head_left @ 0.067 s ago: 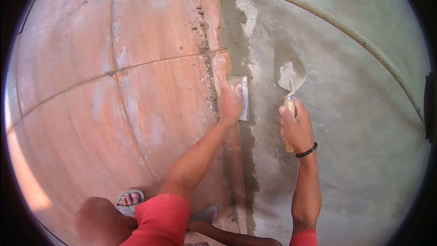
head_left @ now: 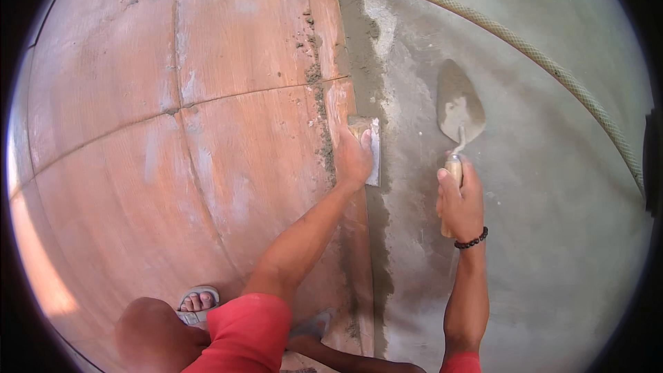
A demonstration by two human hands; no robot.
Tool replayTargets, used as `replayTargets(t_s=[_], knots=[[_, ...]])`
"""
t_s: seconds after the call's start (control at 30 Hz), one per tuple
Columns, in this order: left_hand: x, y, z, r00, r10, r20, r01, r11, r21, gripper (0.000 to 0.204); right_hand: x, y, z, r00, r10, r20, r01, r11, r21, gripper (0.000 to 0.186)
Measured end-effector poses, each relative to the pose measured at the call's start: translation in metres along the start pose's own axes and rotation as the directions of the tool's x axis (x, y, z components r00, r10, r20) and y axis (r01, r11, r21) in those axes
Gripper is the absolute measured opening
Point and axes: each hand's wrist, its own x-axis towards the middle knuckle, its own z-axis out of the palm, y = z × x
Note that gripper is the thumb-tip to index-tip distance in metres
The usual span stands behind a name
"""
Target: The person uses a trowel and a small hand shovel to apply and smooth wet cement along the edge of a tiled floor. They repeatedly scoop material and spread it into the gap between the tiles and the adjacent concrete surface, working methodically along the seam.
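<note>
Grips a pointed trowel by its wooden handle in the right hand, pointing it ahead. Clasps a flat trowel in the left hand, with tiles left of that grip, a mortar strip just right, and a hose beyond the right grip.

Soft, fairly bright light covers the orange tiles and grey floor — a harsher sunlit patch glares at lower left, edged by shadow. A pale, hazy sheen veils the upper right. Fisheye distortion bows the tile joints — corners fall to black.
</note>
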Motion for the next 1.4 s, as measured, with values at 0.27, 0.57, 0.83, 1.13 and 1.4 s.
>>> replayTargets(t_s=[0.27, 0.57, 0.83, 1.13, 1.4], knots=[[0.104, 0.048, -0.026, 0.976, 0.190, -0.108, -0.179, 0.979, 0.100, 0.042, -0.086, 0.100, -0.150, 0.853, -0.397, -0.339, 0.377, 0.918, -0.127, 0.054], [0.056, 0.026, -0.001, 0.966, 0.214, -0.142, -0.215, 0.977, 0.010, 0.042, -0.079, 0.106, -0.144, 0.829, -0.431, -0.356, 0.408, 0.902, -0.142, 0.058], [0.111, 0.071, -0.037, 0.993, 0.109, -0.037, -0.104, 0.988, 0.114, 0.045, -0.082, 0.107, -0.143, 0.824, -0.421, -0.378, 0.409, 0.905, -0.116, 0.060], [0.025, -0.004, -0.010, 0.992, 0.122, -0.014, -0.121, 0.993, 0.015, 0.044, -0.079, 0.103, -0.137, 0.798, -0.420, -0.433, 0.391, 0.907, -0.159, 0.060], [0.144, 0.085, -0.042, 0.980, 0.142, -0.140, -0.139, 0.990, 0.026, 0.040, -0.078, 0.100, -0.131, 0.801, -0.402, -0.444, 0.392, 0.912, -0.117, 0.062]])
